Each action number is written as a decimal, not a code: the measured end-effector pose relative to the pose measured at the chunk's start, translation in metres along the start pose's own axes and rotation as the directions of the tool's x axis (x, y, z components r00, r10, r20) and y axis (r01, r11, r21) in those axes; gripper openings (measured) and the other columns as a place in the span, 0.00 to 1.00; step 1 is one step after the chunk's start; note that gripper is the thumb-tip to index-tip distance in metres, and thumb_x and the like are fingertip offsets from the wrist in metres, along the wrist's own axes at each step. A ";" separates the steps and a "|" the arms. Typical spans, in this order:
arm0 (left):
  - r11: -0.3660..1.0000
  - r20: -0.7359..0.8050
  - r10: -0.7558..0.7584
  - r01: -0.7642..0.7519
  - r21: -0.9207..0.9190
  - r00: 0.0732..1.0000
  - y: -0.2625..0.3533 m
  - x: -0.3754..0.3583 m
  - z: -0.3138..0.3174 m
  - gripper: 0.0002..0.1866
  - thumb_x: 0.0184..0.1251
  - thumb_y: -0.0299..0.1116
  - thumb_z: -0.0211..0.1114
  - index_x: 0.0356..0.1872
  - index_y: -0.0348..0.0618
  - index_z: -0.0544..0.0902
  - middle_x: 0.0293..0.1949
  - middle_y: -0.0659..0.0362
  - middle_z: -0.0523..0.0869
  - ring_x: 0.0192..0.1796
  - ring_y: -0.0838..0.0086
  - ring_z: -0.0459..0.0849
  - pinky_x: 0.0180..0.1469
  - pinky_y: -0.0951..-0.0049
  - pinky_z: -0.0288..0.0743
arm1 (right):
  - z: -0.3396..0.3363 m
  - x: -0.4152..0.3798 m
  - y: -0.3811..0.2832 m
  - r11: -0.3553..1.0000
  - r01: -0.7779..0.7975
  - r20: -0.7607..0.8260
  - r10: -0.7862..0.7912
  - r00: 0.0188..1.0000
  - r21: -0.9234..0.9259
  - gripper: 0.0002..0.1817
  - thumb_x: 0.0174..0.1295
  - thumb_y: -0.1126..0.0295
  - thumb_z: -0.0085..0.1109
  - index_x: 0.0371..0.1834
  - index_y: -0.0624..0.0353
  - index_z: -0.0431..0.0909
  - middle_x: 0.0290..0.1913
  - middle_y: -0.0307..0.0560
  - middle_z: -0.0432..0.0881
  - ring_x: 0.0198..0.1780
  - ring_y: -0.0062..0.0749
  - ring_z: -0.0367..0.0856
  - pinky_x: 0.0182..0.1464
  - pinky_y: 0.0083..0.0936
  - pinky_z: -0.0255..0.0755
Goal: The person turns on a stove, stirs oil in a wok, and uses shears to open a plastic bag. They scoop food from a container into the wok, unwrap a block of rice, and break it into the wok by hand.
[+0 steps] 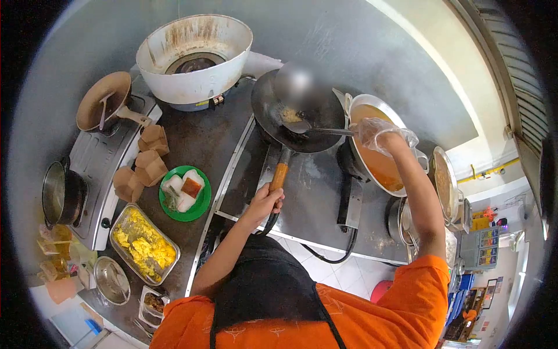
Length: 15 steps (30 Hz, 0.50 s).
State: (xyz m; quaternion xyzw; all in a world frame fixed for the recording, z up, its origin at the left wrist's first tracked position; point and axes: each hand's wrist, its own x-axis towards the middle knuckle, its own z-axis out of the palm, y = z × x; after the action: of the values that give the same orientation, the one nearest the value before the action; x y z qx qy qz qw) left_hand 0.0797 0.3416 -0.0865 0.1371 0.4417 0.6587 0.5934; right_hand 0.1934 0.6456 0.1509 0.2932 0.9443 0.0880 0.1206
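Note:
A dark wok (268, 104) sits on the stove, with a small pale bit of food (288, 114) in it and steam or glare blurring its far side. My left hand (263, 205) is wrapped round the wok's wooden handle (279, 174). In my right hand (378, 135), covered by a clear plastic glove, is the handle of a metal spatula (330, 131). The spatula's blade rests inside the wok. Just under my right hand stands a big pot of orange-brown broth (375, 166), partly hidden by the hand and forearm.
To the left are a green plate (200, 210) with wrapped food, brown paper boxes (149, 168), a tray of scrambled egg (142, 243) and a brown pan (87, 104). A large white burner ring (168, 78) stands at the back. Another pot (444, 180) is at the right.

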 end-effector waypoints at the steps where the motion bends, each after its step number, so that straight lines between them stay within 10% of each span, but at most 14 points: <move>1: 1.000 0.002 0.002 -0.002 0.000 1.000 0.000 0.000 0.000 0.11 0.79 0.36 0.59 0.53 0.41 0.73 0.38 0.62 0.78 0.31 0.82 0.76 0.30 0.78 0.72 | -0.016 -0.005 -0.008 0.997 -0.076 0.065 0.076 0.995 -0.013 0.10 0.70 0.63 0.54 0.45 0.54 0.82 0.36 0.53 0.85 0.38 0.45 0.81 0.43 0.42 0.71; 8: 1.000 0.009 -0.007 0.007 -0.017 1.000 -0.001 0.000 0.000 0.11 0.79 0.36 0.58 0.54 0.42 0.73 0.38 0.62 0.78 0.31 0.82 0.76 0.30 0.78 0.72 | -0.006 -0.003 -0.001 0.994 -0.003 0.101 0.014 0.995 -0.108 0.12 0.71 0.62 0.51 0.42 0.56 0.82 0.37 0.55 0.85 0.37 0.49 0.82 0.41 0.44 0.72; 10: 1.000 0.017 -0.008 0.008 -0.010 1.000 0.000 0.000 0.001 0.11 0.79 0.36 0.58 0.53 0.42 0.73 0.38 0.62 0.78 0.31 0.82 0.76 0.30 0.78 0.72 | -0.011 -0.006 -0.004 0.996 -0.068 0.156 0.077 0.985 -0.062 0.19 0.71 0.55 0.51 0.49 0.56 0.86 0.53 0.54 0.87 0.55 0.53 0.84 0.56 0.46 0.75; 15: 1.000 0.030 0.003 -0.002 -0.018 1.000 -0.004 0.002 -0.002 0.10 0.80 0.36 0.58 0.52 0.44 0.73 0.39 0.63 0.77 0.33 0.83 0.76 0.32 0.79 0.72 | -0.021 -0.003 0.004 0.995 0.016 0.180 0.002 0.984 -0.099 0.11 0.70 0.69 0.50 0.48 0.53 0.82 0.39 0.53 0.85 0.40 0.45 0.82 0.41 0.39 0.72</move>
State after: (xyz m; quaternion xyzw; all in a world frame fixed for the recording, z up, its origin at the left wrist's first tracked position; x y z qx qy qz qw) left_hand 0.0804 0.3423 -0.0910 0.1423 0.4268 0.6612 0.6003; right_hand 0.1921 0.6450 0.1722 0.2904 0.9250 0.1079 0.2201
